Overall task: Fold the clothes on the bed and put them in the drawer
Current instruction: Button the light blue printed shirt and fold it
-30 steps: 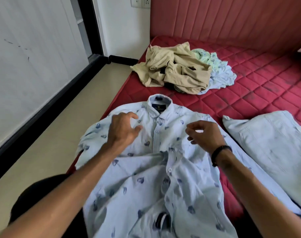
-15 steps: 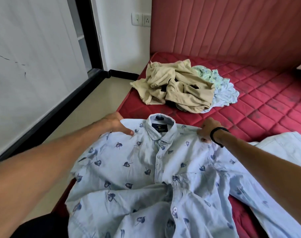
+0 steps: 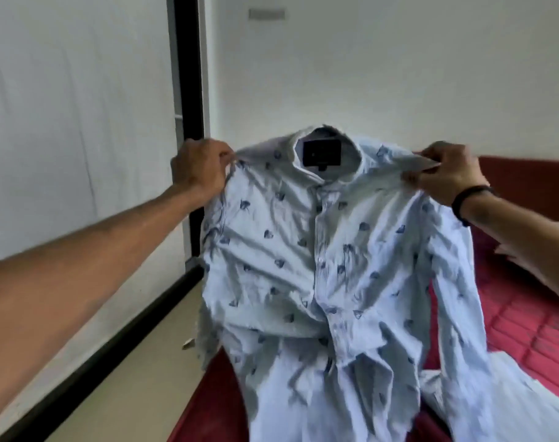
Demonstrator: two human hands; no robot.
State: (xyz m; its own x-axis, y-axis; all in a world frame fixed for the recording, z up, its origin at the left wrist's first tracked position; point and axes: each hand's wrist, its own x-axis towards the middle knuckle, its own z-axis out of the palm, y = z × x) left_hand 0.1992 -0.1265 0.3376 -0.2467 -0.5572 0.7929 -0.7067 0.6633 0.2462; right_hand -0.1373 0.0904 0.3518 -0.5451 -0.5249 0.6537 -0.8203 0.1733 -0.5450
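No text can be read. The one label in view is a dark rectangular tag (image 3: 322, 153) sewn inside the collar of the shirt (image 3: 303, 266), at about 12 o'clock on the garment; any wording on it is too blurred to make out. A pale plate (image 3: 266, 13) on the wall, at 12 o'clock above the shirt, bears no legible marks.

We see a pale blue shirt (image 3: 319, 250) printed with dark blue motifs, a red quilted bed (image 3: 527, 314), and white walls (image 3: 367, 74).
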